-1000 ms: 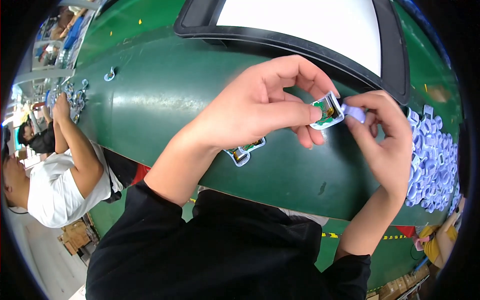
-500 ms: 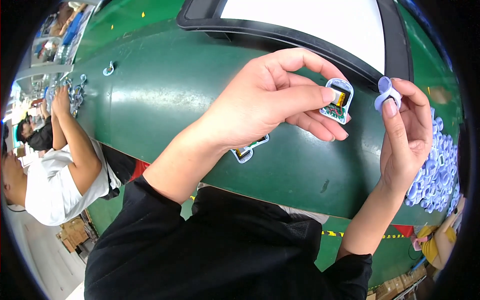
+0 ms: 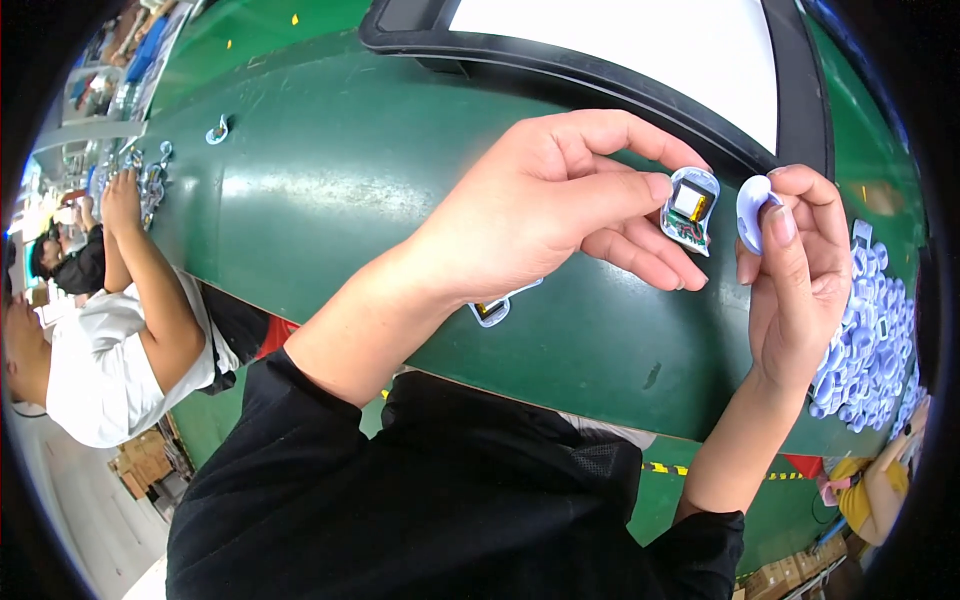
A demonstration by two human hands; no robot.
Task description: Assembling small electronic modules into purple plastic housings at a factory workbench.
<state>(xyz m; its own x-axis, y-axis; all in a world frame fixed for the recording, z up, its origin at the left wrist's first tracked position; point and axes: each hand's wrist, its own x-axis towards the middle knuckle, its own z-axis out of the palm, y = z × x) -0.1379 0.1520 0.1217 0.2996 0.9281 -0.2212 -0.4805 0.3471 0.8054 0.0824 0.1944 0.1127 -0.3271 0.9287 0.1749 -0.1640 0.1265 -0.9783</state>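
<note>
Between thumb and fingers, my left hand point(image 3: 590, 195) grips an opened light-blue plastic housing point(image 3: 690, 208). Inside it show a green circuit board, a white square part and a yellow strip. Just to its right, my right hand point(image 3: 800, 255) pinches a light-blue curved plastic cover point(image 3: 751, 214) by its edge. The cover and the housing are close together but apart. Partly hidden under my left wrist, another opened housing point(image 3: 490, 311) with electronics lies on the green table point(image 3: 590, 345).
A large pile of light-blue plastic parts point(image 3: 870, 340) covers the table's right end. Beyond my hands stands a black-framed white panel point(image 3: 620, 45). A small light-blue part point(image 3: 217, 130) lies far left. A co-worker point(image 3: 130, 350) in white handles parts at the left.
My right hand has turned the cover so its broad side shows and brought it nearer the housing. My left hand has shifted slightly right with the housing, which is tilted more.
</note>
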